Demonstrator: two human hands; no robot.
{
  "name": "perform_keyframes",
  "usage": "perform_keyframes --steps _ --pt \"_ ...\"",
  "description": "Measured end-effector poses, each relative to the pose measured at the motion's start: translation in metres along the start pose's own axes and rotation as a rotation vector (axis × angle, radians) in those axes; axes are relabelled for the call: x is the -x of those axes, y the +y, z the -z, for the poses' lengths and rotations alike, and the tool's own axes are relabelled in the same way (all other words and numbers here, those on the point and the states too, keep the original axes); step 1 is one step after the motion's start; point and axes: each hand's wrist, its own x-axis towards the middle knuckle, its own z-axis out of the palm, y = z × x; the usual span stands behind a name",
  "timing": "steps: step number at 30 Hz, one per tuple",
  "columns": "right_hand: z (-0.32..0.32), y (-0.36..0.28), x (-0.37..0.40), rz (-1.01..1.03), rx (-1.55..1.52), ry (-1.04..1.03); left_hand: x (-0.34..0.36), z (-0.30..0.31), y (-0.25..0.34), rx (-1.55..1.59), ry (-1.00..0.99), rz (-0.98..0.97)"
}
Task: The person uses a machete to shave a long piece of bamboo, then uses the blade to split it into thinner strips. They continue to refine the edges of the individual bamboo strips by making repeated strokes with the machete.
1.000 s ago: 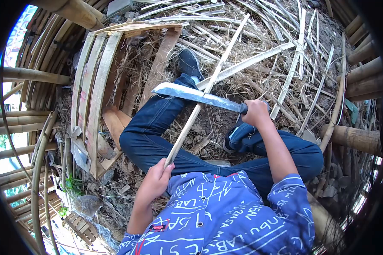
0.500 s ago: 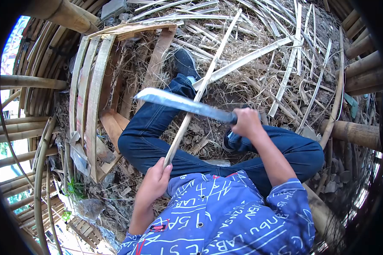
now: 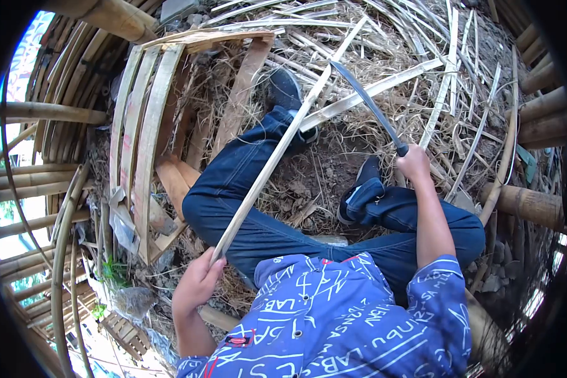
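My left hand is closed round the lower end of a long bamboo strip, which slants up and away over my left leg. In my right hand, to the right, is the dark handle of a machete. Its long blade points up and to the left, with the tip overlapping the strip near the strip's far end. Another flat bamboo strip lies crosswise under the long one, close to my left foot.
A slatted wooden crate lies on its side at the left. Several split strips and curly shavings cover the ground ahead. Bamboo poles stand at the right, and a bamboo fence runs along the left.
The machete has swung away and to the right, its tip moving up along the strip. My left hand has shifted left and back toward my body with the strip's end.
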Motion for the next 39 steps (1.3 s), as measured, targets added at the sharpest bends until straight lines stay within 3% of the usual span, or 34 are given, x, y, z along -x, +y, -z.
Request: perform_keyframes --steps 5,6,8,13,14,17,21,23,26,33,36,37,38,39 --pt "-0.010 -0.057 0.045 0.199 -0.135 -0.028 -0.028 -0.020 -0.001 0.120 -0.068 -0.022" --pt "-0.005 -0.074 0.058 0.209 -0.141 -0.128 -0.032 -0.021 0.001 0.119 -0.072 -0.022" --pt "-0.013 -0.092 0.082 0.305 -0.239 -0.202 -0.040 -0.023 0.001 0.485 -0.283 0.224" --pt "-0.022 -0.130 0.138 0.442 -0.380 -0.374 -0.058 -0.062 -0.011 0.791 -0.443 0.203" --pt "-0.024 -0.133 0.146 0.459 -0.401 -0.409 -0.061 -0.069 -0.012 0.790 -0.447 0.205" --pt "-0.028 -0.135 0.162 0.522 -0.410 -0.445 -0.071 -0.084 -0.006 0.198 -0.242 0.095" --pt "-0.018 -0.130 0.162 0.574 -0.307 -0.431 -0.070 -0.094 0.011 0.257 -0.204 0.070" --pt "-0.010 -0.126 0.155 0.544 -0.130 -0.439 -0.067 -0.098 0.013 0.124 -0.077 -0.027" --pt "-0.015 -0.116 0.141 0.539 0.025 -0.439 -0.065 -0.100 0.008 0.067 -0.044 -0.014" --pt "-0.007 -0.113 0.123 0.555 0.160 -0.402 -0.065 -0.096 -0.005 0.083 0.042 -0.115" --pt "-0.010 -0.094 0.098 0.308 0.278 -0.248 -0.055 -0.087 0.004 -0.040 0.025 -0.094" --pt "-0.009 -0.075 0.079 0.213 0.150 -0.211 -0.050 -0.085 0.003 0.060 -0.018 -0.009" --pt "-0.006 -0.061 0.066 0.249 0.168 -0.163 -0.045 -0.085 0.001 0.160 -0.058 0.076" --pt "-0.007 -0.051 0.056 0.290 0.199 -0.144 -0.049 -0.095 -0.016 0.134 -0.063 -0.079"
